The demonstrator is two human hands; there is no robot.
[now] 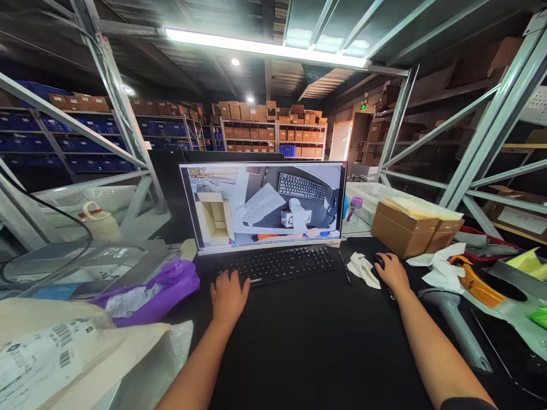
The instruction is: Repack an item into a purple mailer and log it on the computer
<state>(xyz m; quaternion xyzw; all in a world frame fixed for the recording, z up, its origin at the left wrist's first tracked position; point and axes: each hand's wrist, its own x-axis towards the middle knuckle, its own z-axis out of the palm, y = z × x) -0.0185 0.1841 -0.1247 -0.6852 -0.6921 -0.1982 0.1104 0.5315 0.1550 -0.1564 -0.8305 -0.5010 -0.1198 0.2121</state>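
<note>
My left hand [228, 296] lies with its fingers spread flat on the left end of a black keyboard [277, 263], holding nothing. Over to the right, my right hand [391, 272] curls over a black mouse [379, 261] on the dark desk mat [307, 336]. Behind the keyboard stands a monitor [262, 204] that displays an overhead camera picture of a desk with a box and a keyboard. A crumpled white tissue [362, 267] rests between keyboard and mouse, and a black pen [344, 266] lies at the keyboard's right end.
A purple mailer bag [149, 293] and labelled parcels [55, 353] are piled at left. Cardboard boxes [404, 230], an orange-handled tool [476, 285], a grey handheld scanner [455, 322] and a small purple-capped bottle [354, 209] are at right. Metal shelving frames surround the desk.
</note>
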